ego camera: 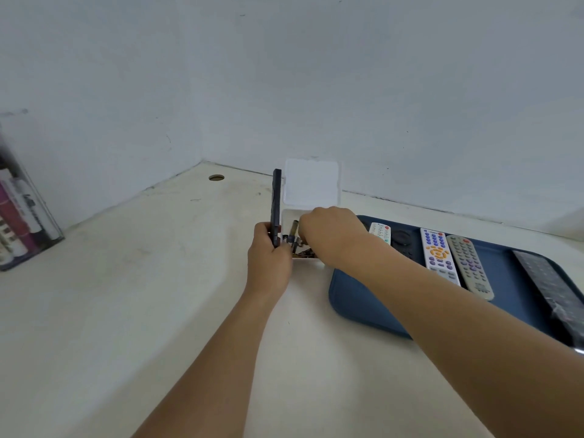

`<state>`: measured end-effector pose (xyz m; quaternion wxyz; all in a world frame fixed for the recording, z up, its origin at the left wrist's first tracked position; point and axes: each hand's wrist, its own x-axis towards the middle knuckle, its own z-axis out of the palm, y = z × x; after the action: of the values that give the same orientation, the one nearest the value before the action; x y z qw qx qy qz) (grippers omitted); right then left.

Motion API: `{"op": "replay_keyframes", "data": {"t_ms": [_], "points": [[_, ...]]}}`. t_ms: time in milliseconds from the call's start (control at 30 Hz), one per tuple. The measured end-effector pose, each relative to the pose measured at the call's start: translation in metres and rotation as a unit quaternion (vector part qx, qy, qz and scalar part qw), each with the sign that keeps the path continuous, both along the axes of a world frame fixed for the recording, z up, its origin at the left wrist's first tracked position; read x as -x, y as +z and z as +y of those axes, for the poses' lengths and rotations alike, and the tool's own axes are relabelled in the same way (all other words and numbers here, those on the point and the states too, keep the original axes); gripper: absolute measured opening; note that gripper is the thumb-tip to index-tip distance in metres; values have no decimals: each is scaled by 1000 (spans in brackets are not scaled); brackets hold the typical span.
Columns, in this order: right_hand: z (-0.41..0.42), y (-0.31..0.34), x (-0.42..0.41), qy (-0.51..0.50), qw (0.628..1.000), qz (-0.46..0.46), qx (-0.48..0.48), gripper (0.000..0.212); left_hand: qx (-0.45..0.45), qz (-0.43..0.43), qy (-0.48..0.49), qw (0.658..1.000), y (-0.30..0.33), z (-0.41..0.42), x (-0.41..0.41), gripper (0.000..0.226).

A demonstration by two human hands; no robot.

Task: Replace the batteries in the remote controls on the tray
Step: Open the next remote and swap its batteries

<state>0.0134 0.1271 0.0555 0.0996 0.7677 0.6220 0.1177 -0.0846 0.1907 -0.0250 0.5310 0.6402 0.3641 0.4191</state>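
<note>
The fingers of the right hand curl down into the white box, and seem to pinch a battery that stands up there. The left hand, just beside them, grips a dark remote held upright on its end. I think the good way is to lift one battery slowly and match its ends to the remote. The other remotes lie on the blue tray, to the right on the tabletop.
</note>
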Motion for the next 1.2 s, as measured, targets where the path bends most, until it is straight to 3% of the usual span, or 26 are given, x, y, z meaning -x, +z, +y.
{"op": "replay_keyframes", "data": {"t_ms": [100, 167, 267, 367, 433, 567, 700, 833, 1067, 1200], "points": [[9, -4, -12, -8, 997, 65, 34, 22, 8, -4, -4, 1000, -1, 1, 0, 26], [14, -6, -19, -21, 994, 85, 70, 6, 8, -5, -2, 1000, -1, 0, 0, 28], [19, -7, -21, -34, 986, 102, 131, 28, 10, -7, 0, 1000, -1, 1, -1, 27], [21, -4, -21, -39, 978, 104, 175, 18, 10, -9, 0, 1000, -3, 2, -2, 25], [21, -3, -23, -44, 976, 122, 177, 17, 10, -11, -2, 1000, -2, 2, -2, 25], [24, -4, -26, -50, 973, 141, 176, 33, 14, -18, -5, 1000, -2, 1, -1, 25], [24, -3, -23, -56, 972, 127, 189, 20, 14, -16, -4, 1000, -2, 2, -1, 26], [21, -3, -23, -52, 974, 135, 172, 16, 21, -18, -4, 1000, -2, 2, -1, 25], [5, 17, -31, -45, 936, 339, 82, 25, 24, -16, 6, 1000, 2, 1, -1, 26], [2, 15, -29, -15, 956, 293, 30, 19, 30, -22, 11, 999, 2, 1, -1, 27]]}}
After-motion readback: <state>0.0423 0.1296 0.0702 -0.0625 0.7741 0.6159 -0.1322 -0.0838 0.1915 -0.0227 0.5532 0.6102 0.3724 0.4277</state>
